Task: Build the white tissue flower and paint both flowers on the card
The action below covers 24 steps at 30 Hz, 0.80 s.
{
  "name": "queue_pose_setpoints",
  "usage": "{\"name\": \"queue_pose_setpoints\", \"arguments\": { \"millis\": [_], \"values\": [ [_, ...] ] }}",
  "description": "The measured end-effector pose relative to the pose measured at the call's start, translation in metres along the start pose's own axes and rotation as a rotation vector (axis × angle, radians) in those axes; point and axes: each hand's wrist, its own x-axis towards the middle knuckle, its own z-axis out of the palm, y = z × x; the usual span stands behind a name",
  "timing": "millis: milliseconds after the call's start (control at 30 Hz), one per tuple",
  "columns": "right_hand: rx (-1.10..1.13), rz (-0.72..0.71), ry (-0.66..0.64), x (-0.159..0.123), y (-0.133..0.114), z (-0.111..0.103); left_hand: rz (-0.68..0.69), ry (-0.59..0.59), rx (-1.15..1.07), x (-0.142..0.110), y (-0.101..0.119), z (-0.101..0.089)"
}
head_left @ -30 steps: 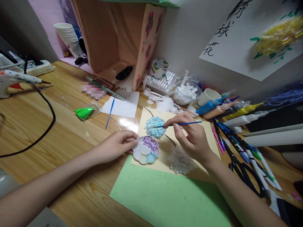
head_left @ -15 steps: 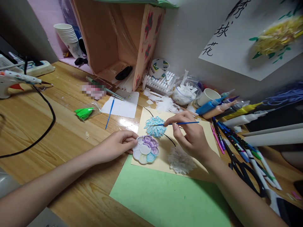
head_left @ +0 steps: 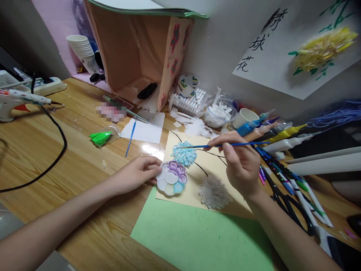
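Observation:
Between the fingers and thumb of my right hand (head_left: 241, 162) is a thin blue paintbrush (head_left: 214, 145). Its tip lies over a blue-tinted paper flower (head_left: 184, 153) on a cream sheet (head_left: 180, 184); whether the bristles touch the petals I cannot tell. My left hand (head_left: 142, 170) grips the edge of a round, flower-shaped paint palette (head_left: 170, 177), whose wells show purple, blue and pale yellow paint. The palette is close beside the blue flower. A white paper flower (head_left: 214, 192) sits lower on the sheet, and thin black branch lines run across it.
Green paper (head_left: 197, 233) lies under the cream sheet. Black scissors (head_left: 290, 207), pens and paint bottles (head_left: 282, 133) crowd the right. A bowl of paper scraps (head_left: 220, 113) stands behind. Another brush (head_left: 130, 137) and a green packet (head_left: 100, 138) lie left, beyond them a glue gun (head_left: 25, 99).
My right hand has shifted to the right and holds the paintbrush further from the flower, with more of its shaft showing. My left hand still holds the palette. The view has tilted slightly.

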Motion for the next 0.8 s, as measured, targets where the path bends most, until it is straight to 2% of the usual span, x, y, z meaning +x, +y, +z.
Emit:
{"name": "queue_pose_setpoints", "arguments": {
  "millis": [167,267,367,533,667,733,800],
  "values": [
    [0.299,0.156,0.258,0.010,0.010,-0.007,0.044,0.099,-0.043,-0.003,0.009,-0.010],
    [0.330,0.198,0.356,0.019,0.022,-0.018,0.072,0.193,-0.072,-0.003,0.013,-0.018],
    [0.290,0.214,0.386,0.025,0.039,-0.026,0.104,0.330,-0.101,0.001,0.016,-0.030],
    [0.207,0.321,0.194,0.024,0.059,-0.028,0.149,0.469,-0.107,0.011,0.012,-0.046],
    [0.210,0.297,0.120,0.026,0.049,-0.023,0.159,0.469,-0.067,0.018,0.003,-0.047],
    [0.187,0.255,0.007,0.029,0.040,-0.015,0.180,0.465,-0.034,0.020,0.000,-0.047],
    [0.139,0.211,-0.174,0.035,0.032,-0.001,0.212,0.462,0.013,0.021,-0.003,-0.049]
  ]
}}
